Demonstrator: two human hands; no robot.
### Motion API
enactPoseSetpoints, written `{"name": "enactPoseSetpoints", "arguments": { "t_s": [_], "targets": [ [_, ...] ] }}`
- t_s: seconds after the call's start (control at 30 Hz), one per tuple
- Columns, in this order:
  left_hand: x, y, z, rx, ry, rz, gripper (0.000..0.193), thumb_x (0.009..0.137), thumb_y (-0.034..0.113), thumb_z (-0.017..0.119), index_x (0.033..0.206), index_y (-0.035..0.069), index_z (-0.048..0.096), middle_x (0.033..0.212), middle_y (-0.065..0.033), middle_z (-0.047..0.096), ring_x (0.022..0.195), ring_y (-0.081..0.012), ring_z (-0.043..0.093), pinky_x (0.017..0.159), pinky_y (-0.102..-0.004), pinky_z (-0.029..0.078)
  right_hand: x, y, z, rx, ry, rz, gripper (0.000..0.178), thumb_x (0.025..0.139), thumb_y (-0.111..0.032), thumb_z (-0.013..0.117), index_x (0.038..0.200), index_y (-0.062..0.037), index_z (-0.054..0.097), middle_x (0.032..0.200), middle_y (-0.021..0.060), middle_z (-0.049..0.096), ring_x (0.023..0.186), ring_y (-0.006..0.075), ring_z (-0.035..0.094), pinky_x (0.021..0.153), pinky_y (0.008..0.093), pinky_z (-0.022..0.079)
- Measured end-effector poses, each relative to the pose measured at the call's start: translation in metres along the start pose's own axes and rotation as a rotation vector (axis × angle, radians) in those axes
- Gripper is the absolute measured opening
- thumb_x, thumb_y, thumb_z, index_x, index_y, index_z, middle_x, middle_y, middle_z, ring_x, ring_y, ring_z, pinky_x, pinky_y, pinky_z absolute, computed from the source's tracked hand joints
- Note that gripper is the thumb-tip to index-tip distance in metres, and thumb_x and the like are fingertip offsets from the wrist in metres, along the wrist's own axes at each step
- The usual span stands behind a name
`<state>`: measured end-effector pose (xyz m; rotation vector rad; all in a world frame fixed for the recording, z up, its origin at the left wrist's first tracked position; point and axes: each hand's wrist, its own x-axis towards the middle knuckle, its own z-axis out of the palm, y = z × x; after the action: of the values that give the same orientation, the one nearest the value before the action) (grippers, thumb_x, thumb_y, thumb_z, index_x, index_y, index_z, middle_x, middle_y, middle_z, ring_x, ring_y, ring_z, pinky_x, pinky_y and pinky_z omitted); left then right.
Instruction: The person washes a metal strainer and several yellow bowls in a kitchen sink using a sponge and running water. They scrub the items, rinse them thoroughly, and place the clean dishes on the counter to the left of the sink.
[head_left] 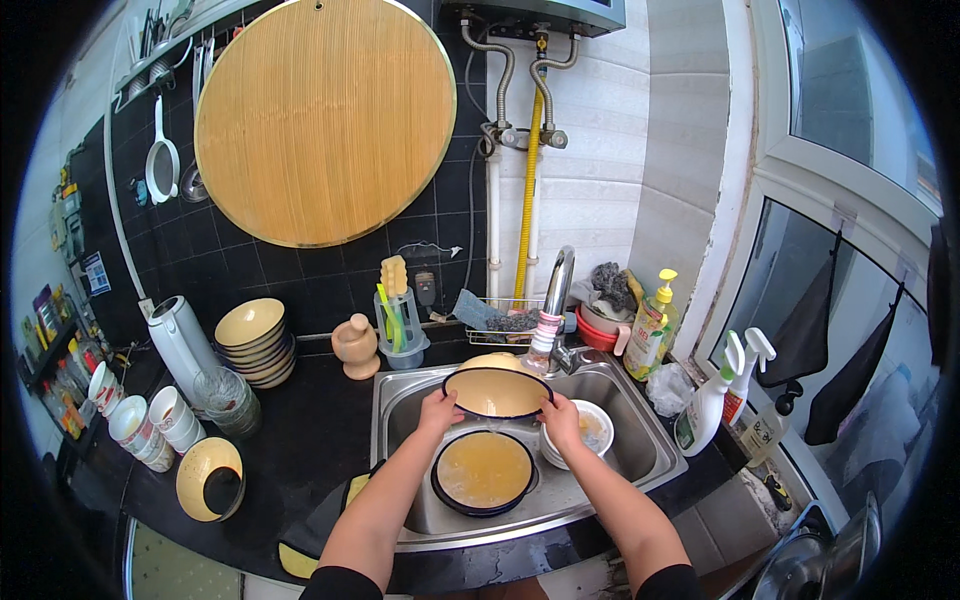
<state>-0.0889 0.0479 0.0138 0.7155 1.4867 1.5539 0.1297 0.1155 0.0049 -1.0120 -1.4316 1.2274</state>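
Between both hands I hold a cream bowl [497, 393] with a dark rim, tilted so its inside shows, under the tap [557, 300]. My left hand [440, 412] grips its left edge; my right hand [562, 420] grips the right edge. Below it in the steel sink [400, 400] sits another dark-rimmed bowl [485, 470], filled with cloudy yellowish liquid. White bowls [595, 425] stand stacked beside my right hand, partly hidden by it. Behind the held bowl shows part of another cream-coloured piece [508, 361].
Left of the sink are a mortar [355, 347], a utensil holder [403, 335], stacked bowls [252, 340], a kettle [183, 335] and a cream bowl [195, 480]. On the right stand a dish soap bottle [650, 330] and spray bottles [708, 405]. A round board [325, 120] hangs behind.
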Motion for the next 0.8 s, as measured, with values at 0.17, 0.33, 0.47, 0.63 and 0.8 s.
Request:
{"name": "enactPoseSetpoints", "arguments": {
  "t_s": [0.17, 0.33, 0.47, 0.63, 0.8],
  "targets": [
    [-0.009, 0.01, -0.01, 0.095, -0.031, 0.036, 0.023, 0.088, 0.023, 0.048, 0.102, 0.006, 0.056, 0.08, -0.0045, 0.06, 0.061, -0.0119, 0.058, 0.052, -0.0256, 0.05, -0.004, -0.007, 0.003, 0.017, -0.008, 0.007, 0.019, 0.085, -0.014, 0.052, 0.095, 0.0005, 0.06, 0.078, 0.0035, 0.061, 0.058, 0.009, 0.055, 0.05, 0.0218, 0.048],
    [-0.023, 0.018, -0.006, 0.216, -0.124, 0.01, 0.026, 0.085, 0.025, 0.052, 0.098, 0.003, 0.056, 0.076, -0.0061, 0.06, 0.054, -0.0131, 0.057, 0.042, -0.0268, 0.05, -0.01, -0.006, -0.015, 0.019, -0.077, 0.122, 0.02, 0.085, -0.013, 0.05, 0.093, 0.0043, 0.056, 0.074, 0.0114, 0.061, 0.052, 0.0176, 0.06, 0.044, 0.0263, 0.053],
    [-0.043, 0.029, 0.0, 0.35, -0.338, -0.092, 0.024, 0.082, 0.013, 0.048, 0.101, -0.002, 0.051, 0.078, -0.0149, 0.06, 0.058, -0.0227, 0.062, 0.047, -0.0326, 0.054, -0.021, -0.006, -0.032, 0.046, -0.172, 0.297, 0.022, 0.085, -0.014, 0.049, 0.095, 0.0056, 0.053, 0.077, 0.0139, 0.061, 0.055, 0.0216, 0.061, 0.048, 0.0293, 0.055],
    [-0.067, 0.039, 0.016, 0.269, -0.326, -0.02, 0.036, 0.076, 0.002, 0.034, 0.11, -0.005, 0.043, 0.087, -0.0206, 0.059, 0.063, -0.0295, 0.063, 0.047, -0.0334, 0.054, -0.038, 0.004, -0.03, 0.177, -0.215, 0.432, 0.027, 0.089, -0.022, 0.045, 0.098, 0.0017, 0.052, 0.08, 0.0125, 0.06, 0.062, 0.0215, 0.062, 0.053, 0.0311, 0.055],
    [-0.089, 0.047, 0.009, 0.681, -0.044, 0.498, 0.039, 0.076, 0.003, 0.037, 0.114, -0.002, 0.041, 0.095, -0.0244, 0.057, 0.081, -0.0373, 0.059, 0.067, -0.0404, 0.05, -0.052, 0.032, -0.005, -0.036, -0.102, 0.181, 0.026, 0.089, -0.024, 0.042, 0.1, -0.0028, 0.053, 0.084, 0.0104, 0.061, 0.075, 0.0212, 0.061, 0.06, 0.0342, 0.052]
  ]
}}
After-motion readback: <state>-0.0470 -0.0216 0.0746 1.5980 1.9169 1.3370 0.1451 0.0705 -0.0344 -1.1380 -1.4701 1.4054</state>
